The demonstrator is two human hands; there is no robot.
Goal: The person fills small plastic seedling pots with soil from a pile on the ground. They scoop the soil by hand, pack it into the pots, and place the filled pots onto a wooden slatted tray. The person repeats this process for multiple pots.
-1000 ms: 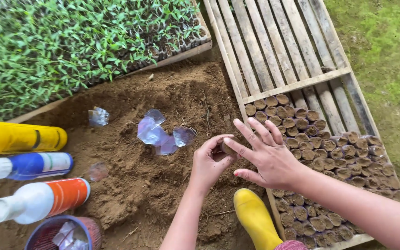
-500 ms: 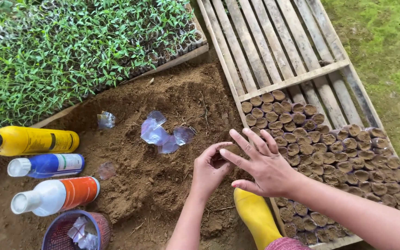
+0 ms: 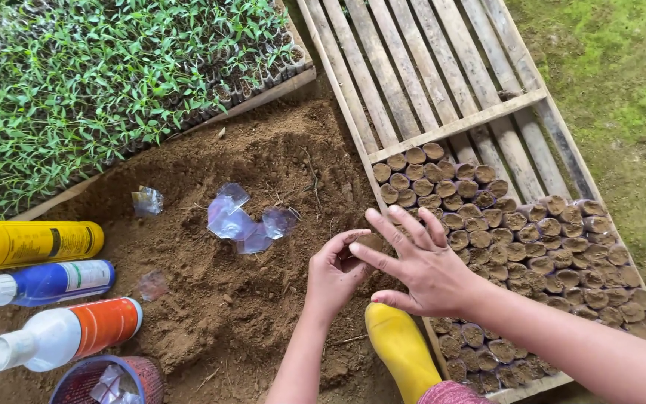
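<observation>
Bare soil ground [image 3: 263, 150], three plastic bottles [image 3: 46, 283], clear plastic bags [image 3: 244, 222], slatted wooden tray [image 3: 443, 82], seedling bed [image 3: 99, 82]

Three plastic bottles [image 3: 39, 284] lie side by side at far left on the brown soil heap [image 3: 241, 299]. Behind them, the wooden tray of green seedlings [image 3: 114, 82]. Right of the soil, the slatted wooden rack [image 3: 443, 82] carries packed soil-filled pots [image 3: 532, 254].

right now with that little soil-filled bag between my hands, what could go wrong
The left hand cups the small soil-filled bag loosely while the right hand presses with fingers spread, so soil may spill. The yellow boot sits close to the packed bags in the slatted wooden tray and could knock that edge row.
</observation>
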